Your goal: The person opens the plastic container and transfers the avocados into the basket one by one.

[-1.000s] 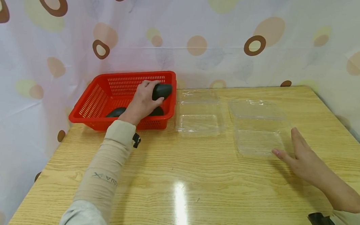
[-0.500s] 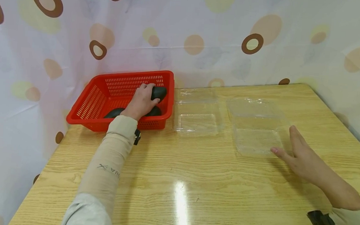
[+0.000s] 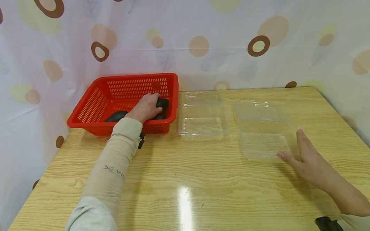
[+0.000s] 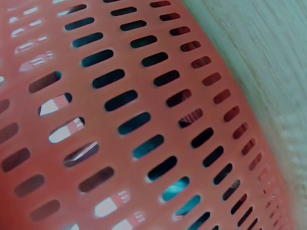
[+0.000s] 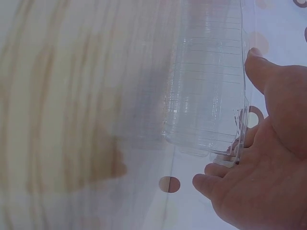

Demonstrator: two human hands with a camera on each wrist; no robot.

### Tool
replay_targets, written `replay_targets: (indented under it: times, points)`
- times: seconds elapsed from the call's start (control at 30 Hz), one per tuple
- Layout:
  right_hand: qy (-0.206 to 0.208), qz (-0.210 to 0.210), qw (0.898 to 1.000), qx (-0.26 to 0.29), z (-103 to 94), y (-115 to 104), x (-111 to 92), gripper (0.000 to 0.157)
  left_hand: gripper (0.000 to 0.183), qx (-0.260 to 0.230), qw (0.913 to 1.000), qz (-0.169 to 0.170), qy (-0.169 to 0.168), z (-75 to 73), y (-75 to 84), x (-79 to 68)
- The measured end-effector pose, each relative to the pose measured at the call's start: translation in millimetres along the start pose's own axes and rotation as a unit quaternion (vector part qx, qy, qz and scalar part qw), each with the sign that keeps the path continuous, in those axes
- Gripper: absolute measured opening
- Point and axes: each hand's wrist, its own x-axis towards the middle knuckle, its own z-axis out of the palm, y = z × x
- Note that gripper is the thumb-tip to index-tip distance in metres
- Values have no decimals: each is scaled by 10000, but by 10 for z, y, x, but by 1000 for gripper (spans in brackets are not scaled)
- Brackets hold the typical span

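Note:
My left hand point(image 3: 145, 107) reaches into a red basket point(image 3: 121, 127) and grips a dark green, smooth oval avocado point(image 3: 163, 103) near its right end. Another dark avocado point(image 3: 159, 117) lies just below that one. A third avocado point(image 3: 116, 116) rests left of my wrist, partly hidden by the basket's front rim. In the left wrist view the slotted basket wall point(image 4: 144, 86) hides the hand. My right hand point(image 3: 311, 166), fingers spread, is beside the right-hand clear plastic box point(image 3: 264, 133), thumb at its front corner. In the right wrist view, fingers show through the box point(image 5: 206, 96).
A second clear plastic box point(image 3: 203, 125), lid raised toward the back, stands between the basket and the right-hand box. All stand on a wood-grain table point(image 3: 156, 183). Behind it hangs a patterned curtain point(image 3: 177, 31).
My left hand has lowered deeper into the basket with the avocado, down toward the one beneath it. My right hand stays beside the box. The head view has shifted slightly.

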Motion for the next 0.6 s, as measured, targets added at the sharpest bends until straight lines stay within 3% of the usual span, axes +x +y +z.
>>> replay_targets:
  times: [0.17,0.33,0.43,0.6]
  points:
    - [26,17,10000,-6,-4,-8,-3,89,46,-51,9997,113,218,-24,32,-50]
    - [195,-6,9998,-87,-3,22,-20,88,47,227,9962,445,710,-67,100,-133]
    - [279,-21,9994,-196,-7,42,-36,87,46,709,9852,972,1222,-103,169,-216]
    - [348,-98,9988,-324,-47,18,-64,85,50,1491,9554,1613,1972,-147,297,-366]
